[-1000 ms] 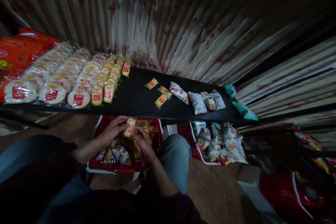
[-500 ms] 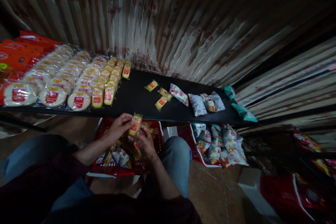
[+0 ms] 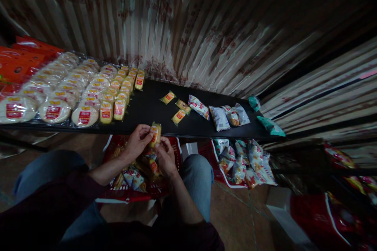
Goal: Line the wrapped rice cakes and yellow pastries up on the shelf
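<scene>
Between my two hands is a small yellow wrapped snack (image 3: 156,133) with a red and white label, tilted upright near the front edge of the black shelf (image 3: 147,106). My left hand (image 3: 139,141) pinches its left side, and my right hand (image 3: 165,155) grips its lower right. Below them, between my knees, a red basket (image 3: 113,195) holds more wrapped snacks and blue-white bags. On the shelf's left, rows of similar yellow snacks (image 3: 120,108) stand beside packs of round white crackers (image 3: 85,115). Three loose yellow snacks (image 3: 179,116) lie mid-shelf.
Blue-white snack bags (image 3: 219,117) and green packets (image 3: 271,125) lie on the shelf's right. Orange packages (image 3: 23,60) are at far left. A second basket (image 3: 210,160) full of bags stands below right. A striped curtain (image 3: 182,27) hangs behind.
The snack in my hands has turned slightly and risen a little. My left fingers now reach further over its front. The view has shifted slightly.
</scene>
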